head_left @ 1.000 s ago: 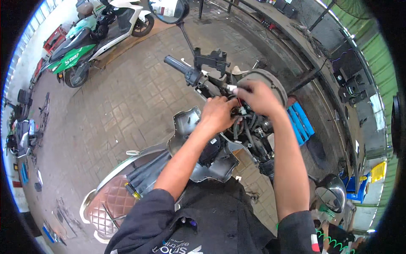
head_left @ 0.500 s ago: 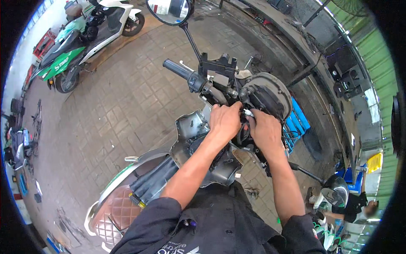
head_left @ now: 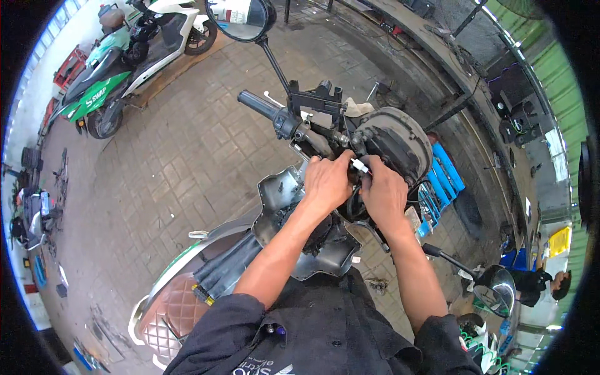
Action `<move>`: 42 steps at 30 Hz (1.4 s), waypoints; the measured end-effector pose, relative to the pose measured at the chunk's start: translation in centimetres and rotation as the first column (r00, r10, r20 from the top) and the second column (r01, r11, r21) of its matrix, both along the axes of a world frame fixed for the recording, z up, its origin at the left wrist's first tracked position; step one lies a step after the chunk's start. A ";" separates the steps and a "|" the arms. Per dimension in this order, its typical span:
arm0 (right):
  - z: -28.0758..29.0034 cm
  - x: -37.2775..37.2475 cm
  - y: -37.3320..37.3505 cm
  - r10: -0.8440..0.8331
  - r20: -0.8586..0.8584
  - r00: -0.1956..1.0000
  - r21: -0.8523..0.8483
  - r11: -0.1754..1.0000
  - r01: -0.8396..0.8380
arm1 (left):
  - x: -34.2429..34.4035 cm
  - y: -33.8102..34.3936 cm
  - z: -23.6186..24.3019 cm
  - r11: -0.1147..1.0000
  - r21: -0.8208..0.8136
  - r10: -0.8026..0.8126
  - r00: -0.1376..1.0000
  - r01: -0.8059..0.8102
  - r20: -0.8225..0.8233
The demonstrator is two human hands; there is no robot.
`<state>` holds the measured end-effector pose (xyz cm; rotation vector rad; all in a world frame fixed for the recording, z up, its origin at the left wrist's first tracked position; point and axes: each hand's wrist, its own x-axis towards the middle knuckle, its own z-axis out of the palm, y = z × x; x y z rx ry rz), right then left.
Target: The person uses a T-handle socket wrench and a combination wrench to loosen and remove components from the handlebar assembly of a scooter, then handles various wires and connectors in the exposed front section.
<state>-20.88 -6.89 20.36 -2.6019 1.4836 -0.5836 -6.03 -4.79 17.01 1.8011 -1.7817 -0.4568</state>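
A small white plug connector (head_left: 360, 166) shows between my two hands, among dark wiring at the front of a partly stripped scooter. My left hand (head_left: 327, 182) is closed at its upper left end, thumb and forefinger pinched together. My right hand (head_left: 384, 192) pinches its lower right end. Both hands hide parts of the wires. Just beyond them stands the round black headlight housing (head_left: 400, 140). To the left is the handlebar grip (head_left: 259, 103) with its switch block. Under my left forearm lies a loose grey body panel (head_left: 275, 187), inner side up.
A mirror on a stalk (head_left: 240, 17) rises beyond the handlebar; another mirror (head_left: 494, 289) sits at lower right. The quilted brown seat (head_left: 172, 312) is lower left. A blue slatted stand (head_left: 447, 184) and a long bench (head_left: 462, 94) lie right. Another person (head_left: 534, 284) is far right.
The white connector has come further into sight between my fingers, and my hands have shifted slightly left. The view has moved a little. At far right, the other person's head has lifted into clearer view.
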 end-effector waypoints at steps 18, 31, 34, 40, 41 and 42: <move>0.5 -1.4 0.4 0.072 0.130 0.989 -0.006 0.997 -0.072 | -0.5 -0.8 0.2 0.998 0.067 -0.020 0.991 0.012 0.131; 0.9 -2.6 0.9 0.074 0.168 0.983 0.137 0.986 -0.098 | -1.0 -2.1 1.5 0.990 0.103 -0.131 0.924 0.100 0.359; 0.4 -3.9 3.2 0.015 0.163 0.986 0.244 0.968 -0.055 | -0.7 -2.8 0.9 0.982 0.135 -0.180 0.894 0.136 0.411; -0.4 -4.2 4.5 0.018 0.116 0.993 0.207 0.977 -0.042 | -0.8 -3.4 1.6 0.971 0.201 -0.213 0.858 0.131 0.468; -0.2 -4.6 4.7 0.055 0.126 0.990 0.222 0.972 -0.082 | -0.7 -3.4 1.9 0.971 0.209 -0.207 0.856 0.119 0.473; 0.0 -4.9 4.8 0.093 0.136 0.986 0.236 0.964 -0.123 | -0.7 -3.5 1.8 0.970 0.213 -0.208 0.853 0.118 0.478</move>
